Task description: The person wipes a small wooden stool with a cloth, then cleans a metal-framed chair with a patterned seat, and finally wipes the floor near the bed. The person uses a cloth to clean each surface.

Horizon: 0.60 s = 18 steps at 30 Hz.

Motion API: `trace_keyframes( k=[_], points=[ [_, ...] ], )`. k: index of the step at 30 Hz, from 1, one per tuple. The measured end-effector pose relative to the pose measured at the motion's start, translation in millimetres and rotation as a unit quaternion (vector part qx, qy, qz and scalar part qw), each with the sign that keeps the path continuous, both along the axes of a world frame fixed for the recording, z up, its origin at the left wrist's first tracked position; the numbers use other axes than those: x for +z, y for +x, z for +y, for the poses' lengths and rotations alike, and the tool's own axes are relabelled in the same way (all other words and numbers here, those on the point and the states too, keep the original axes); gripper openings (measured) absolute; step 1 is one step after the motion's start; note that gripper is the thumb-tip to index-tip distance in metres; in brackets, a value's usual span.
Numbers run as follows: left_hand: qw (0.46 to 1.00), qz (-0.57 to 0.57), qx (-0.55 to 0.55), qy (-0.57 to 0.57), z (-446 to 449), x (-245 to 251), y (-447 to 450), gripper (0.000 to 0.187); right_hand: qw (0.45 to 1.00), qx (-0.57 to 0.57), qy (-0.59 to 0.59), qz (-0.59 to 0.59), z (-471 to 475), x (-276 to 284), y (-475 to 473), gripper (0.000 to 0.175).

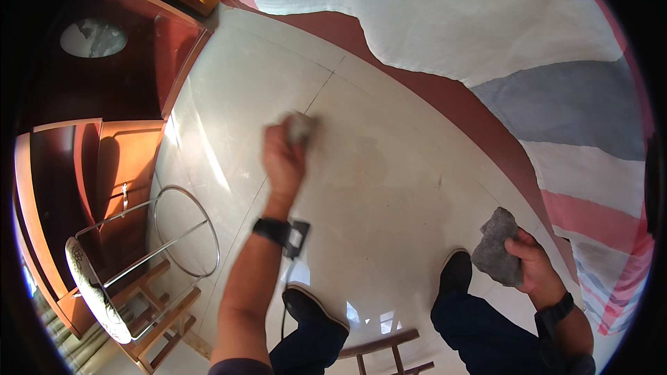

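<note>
My left hand point(284, 151) is stretched out over the pale tiled floor, its fingers closed around a greyish object point(302, 127) that motion blur keeps me from naming. At the lower right, my right hand point(532, 263) grips a rough, flat dark grey stone point(497, 250) by its right edge, thumb on top. The stone is held above the floor, close to my right shoe. The two hands are far apart. Each wrist wears a black strap, and a small box with a cable is fixed at the left one.
A metal-framed stool point(187, 229) lies tipped over at the left beside wooden stools point(156, 323) and a wooden cabinet point(130, 166). A striped cloth point(563, 104) hangs along the upper right. My shoes point(315, 308) and a wooden stool rung point(380, 344) are below.
</note>
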<state>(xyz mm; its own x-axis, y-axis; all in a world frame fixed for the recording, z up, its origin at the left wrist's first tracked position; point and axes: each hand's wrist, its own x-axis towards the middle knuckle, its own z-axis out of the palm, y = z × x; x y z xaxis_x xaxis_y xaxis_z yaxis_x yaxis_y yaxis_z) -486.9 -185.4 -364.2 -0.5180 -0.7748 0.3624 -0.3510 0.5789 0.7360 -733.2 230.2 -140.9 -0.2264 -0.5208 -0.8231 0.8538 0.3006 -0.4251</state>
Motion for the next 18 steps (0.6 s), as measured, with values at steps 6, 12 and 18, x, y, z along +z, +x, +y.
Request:
trace_keyframes(
  k=[6, 12, 18],
  points=[
    [0.956, -0.262, 0.127, 0.035, -141.9, -51.3, 8.8, 0.040, 1.000, -0.021, -0.016, -0.003, 4.9, 0.6, -3.9, 0.052],
    [0.982, -0.182, -0.049, -0.007, 85.5, -52.7, -85.1, 0.063, 1.000, -0.006, -0.010, -0.012, -3.9, 4.9, -1.6, 0.051],
    [0.989, -0.035, -0.135, 0.050, 108.5, -8.2, -100.4, 0.053, 0.999, -0.020, -0.014, -0.042, 5.2, 5.0, -4.4, 0.053]
  ],
)
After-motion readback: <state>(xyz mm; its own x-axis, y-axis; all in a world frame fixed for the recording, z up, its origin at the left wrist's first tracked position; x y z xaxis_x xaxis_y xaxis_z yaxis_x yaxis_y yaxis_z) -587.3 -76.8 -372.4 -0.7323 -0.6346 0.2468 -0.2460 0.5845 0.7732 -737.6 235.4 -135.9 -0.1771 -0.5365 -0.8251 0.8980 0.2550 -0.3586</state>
